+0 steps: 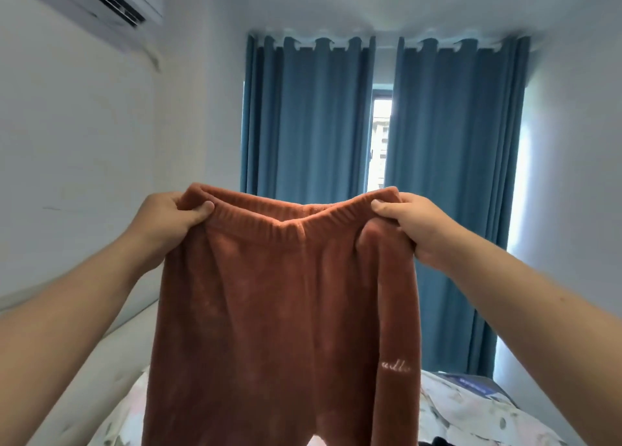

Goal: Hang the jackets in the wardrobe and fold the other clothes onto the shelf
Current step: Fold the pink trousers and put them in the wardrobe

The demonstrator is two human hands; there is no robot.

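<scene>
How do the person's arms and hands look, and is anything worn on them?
The left arm and right arm are bare; no sleeve is in view. The left hand and right hand have no gloves, and no ring, watch or bracelet is visible. The thumbnails are short and plain.

The single head camera faces forward at the far blue curtains (313, 115), with the trousers (286, 311) close before it.
</scene>
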